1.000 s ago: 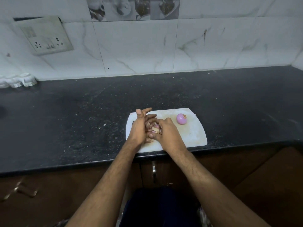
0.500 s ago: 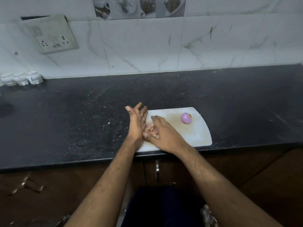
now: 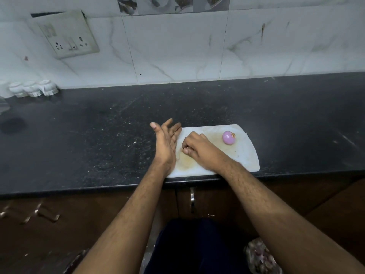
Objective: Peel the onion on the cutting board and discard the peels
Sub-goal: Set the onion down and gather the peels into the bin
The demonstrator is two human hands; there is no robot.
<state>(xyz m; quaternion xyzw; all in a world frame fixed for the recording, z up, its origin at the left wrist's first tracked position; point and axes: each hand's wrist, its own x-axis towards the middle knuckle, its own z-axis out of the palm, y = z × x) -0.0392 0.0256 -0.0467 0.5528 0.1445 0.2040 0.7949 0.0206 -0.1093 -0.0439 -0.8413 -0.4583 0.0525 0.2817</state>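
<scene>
A peeled pink onion (image 3: 228,137) rests at the far right of the white cutting board (image 3: 244,155), apart from both hands. My left hand (image 3: 165,144) stands on edge at the board's left border, fingers straight and spread, holding nothing. My right hand (image 3: 199,149) lies palm down on the board beside it, fingers curled over a few thin onion peels (image 3: 185,148) that peek out at the fingertips. Most of the peels are hidden under that hand.
The board sits at the front edge of a dark speckled counter (image 3: 98,139). Small white containers (image 3: 32,89) stand at the back left by the tiled wall. A bag with peel scraps (image 3: 260,258) lies on the floor at lower right.
My hands have come apart: the left one opened and stood on edge at the board's left side, the right one dropped flat onto the board over the peels. The camera shifted slightly left.
</scene>
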